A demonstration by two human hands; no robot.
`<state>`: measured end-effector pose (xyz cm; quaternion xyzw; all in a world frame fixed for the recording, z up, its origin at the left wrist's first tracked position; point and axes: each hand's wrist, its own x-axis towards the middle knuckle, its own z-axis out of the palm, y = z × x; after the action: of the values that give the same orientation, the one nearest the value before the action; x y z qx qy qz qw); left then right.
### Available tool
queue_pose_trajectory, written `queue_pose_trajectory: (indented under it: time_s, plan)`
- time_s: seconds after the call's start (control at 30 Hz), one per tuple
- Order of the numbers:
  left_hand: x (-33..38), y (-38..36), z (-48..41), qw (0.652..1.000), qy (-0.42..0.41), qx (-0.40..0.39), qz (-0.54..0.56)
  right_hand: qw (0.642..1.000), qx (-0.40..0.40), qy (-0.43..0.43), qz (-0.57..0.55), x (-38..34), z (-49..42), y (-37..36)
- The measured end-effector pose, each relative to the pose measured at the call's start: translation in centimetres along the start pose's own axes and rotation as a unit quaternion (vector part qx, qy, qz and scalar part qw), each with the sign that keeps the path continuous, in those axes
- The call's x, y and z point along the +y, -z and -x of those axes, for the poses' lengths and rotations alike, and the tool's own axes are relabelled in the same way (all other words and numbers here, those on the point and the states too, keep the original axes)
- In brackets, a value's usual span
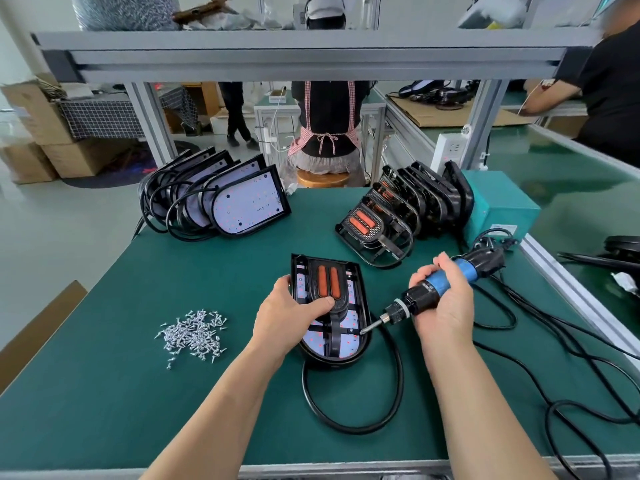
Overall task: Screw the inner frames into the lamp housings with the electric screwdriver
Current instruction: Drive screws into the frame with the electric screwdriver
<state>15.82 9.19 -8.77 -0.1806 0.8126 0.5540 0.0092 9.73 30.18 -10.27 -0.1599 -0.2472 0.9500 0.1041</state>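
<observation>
Looped black cable (pixel 349 427) lies nearest you at 6 o'clock, running from the lamp housing (pixel 332 363) that sits flat mid-desk (pixel 138 410) with the inner frame (pixel 327 282) in it. Your left hand (pixel 294 317) pinches both, thumb on the frame and fingers round the 9 o'clock edge. Your right hand (pixel 441 299) has its grip wrapped round the electric screwdriver (pixel 465 268), bit at the 4 o'clock rim. The bit looks slanted – it could slip off and scar the board.
</observation>
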Motion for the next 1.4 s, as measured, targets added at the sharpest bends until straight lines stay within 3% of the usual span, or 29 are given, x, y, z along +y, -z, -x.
queue_pose_trajectory:
  time_s: [0.23, 0.47, 0.6, 0.7, 0.97, 1.17, 1.3, 1.4]
  plan:
    - [-0.7, 0.3, -0.6, 0.999, -0.022, 0.012, -0.043, 1.000, 0.018, -0.019, 0.010, 0.4, -0.6, 0.4]
    - [-2.2, 5.8, -1.5, 0.959, -0.083, 0.196, -0.190, 0.999, 0.015, -0.027, 0.018, 0.5, -0.5, 0.6]
    - [-3.0, 9.4, -2.3, 0.941, -0.033, 0.136, -0.307, 0.999, 0.015, -0.024, 0.015, 0.4, -0.6, 0.7]
    - [-3.6, 10.2, -2.5, 0.937, -0.013, 0.085, -0.338, 0.999, 0.017, -0.024, 0.014, 0.5, -0.6, 0.6]
    - [-3.6, 10.4, -2.3, 0.932, -0.015, 0.080, -0.352, 0.999, 0.022, -0.027, 0.013, 0.5, -0.4, 0.7]
    - [-3.7, 9.8, -2.3, 0.908, -0.014, 0.080, -0.410, 0.999, 0.023, -0.032, 0.012, 0.4, -0.4, 0.6]
    - [-3.6, 9.3, -2.2, 0.920, -0.040, 0.097, -0.378, 0.999, 0.025, -0.035, 0.007, 0.4, -0.4, 0.6]
    - [-2.2, 8.3, -1.3, 0.965, -0.077, 0.089, -0.235, 0.999, 0.024, -0.035, 0.001, 0.4, -0.5, 0.6]
